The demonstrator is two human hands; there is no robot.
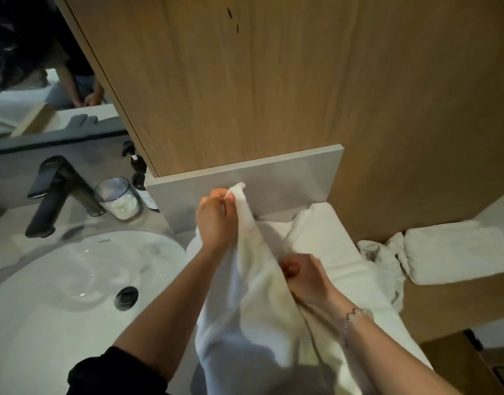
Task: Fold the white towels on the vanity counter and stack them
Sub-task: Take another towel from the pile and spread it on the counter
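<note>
A large white towel (253, 317) hangs loose over the vanity counter in front of me. My left hand (215, 218) pinches one raised corner of it near the grey backsplash. Lower down, my right hand (305, 276) grips the same towel along its edge, fingers curled into the cloth. Under and behind it lies another white towel (322, 232), spread flat. A crumpled white cloth (380, 255) sits to the right, and a folded white towel (456, 249) rests on the wooden counter beyond it.
A white sink basin (74, 280) with a dark faucet (57, 189) fills the left. A glass jar (118, 198) and dark pump bottles (138, 169) stand behind it. A wooden panel (245, 81) rises straight ahead, with a mirror (31, 95) to its left.
</note>
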